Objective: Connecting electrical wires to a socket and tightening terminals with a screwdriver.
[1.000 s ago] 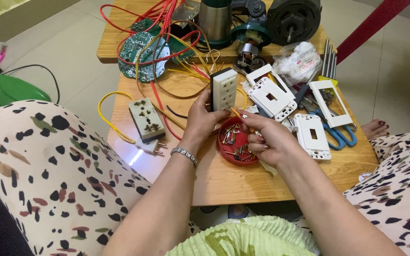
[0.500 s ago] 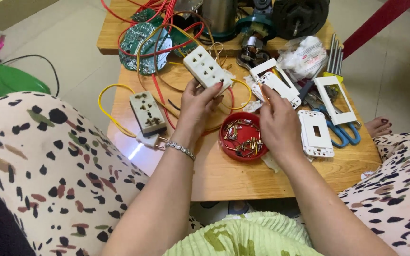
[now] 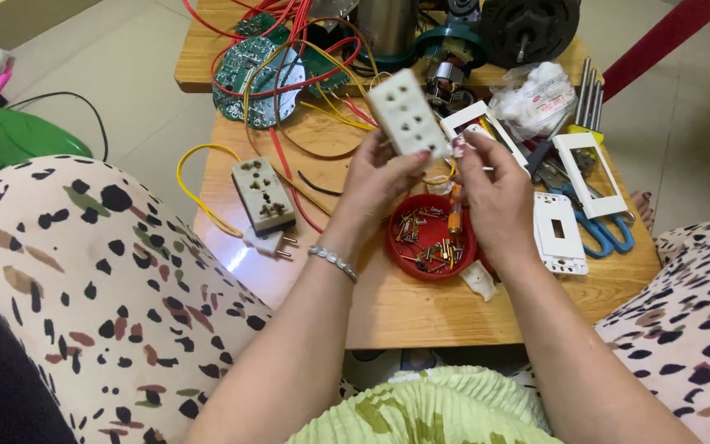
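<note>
Socket block (image 3: 407,113), white, with several rows of pin holes: held up above the wooden table (image 3: 421,316), tilted, face toward the camera. Left hand (image 3: 380,182): fingers closed around the block's lower edge. Right hand (image 3: 493,197): fingertips pinched at the block's right corner. Red bowl (image 3: 430,237) of screws and small metal parts: on the table just below both hands. Second socket (image 3: 263,194) with yellow wire: lying flat to the left. White cover plate (image 3: 558,233) and blue scissors (image 3: 597,233): to the right.

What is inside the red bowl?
The red bowl holds loose small screws and brass contact pieces. The right hand covers its right edge, so anything there is hidden.
</note>
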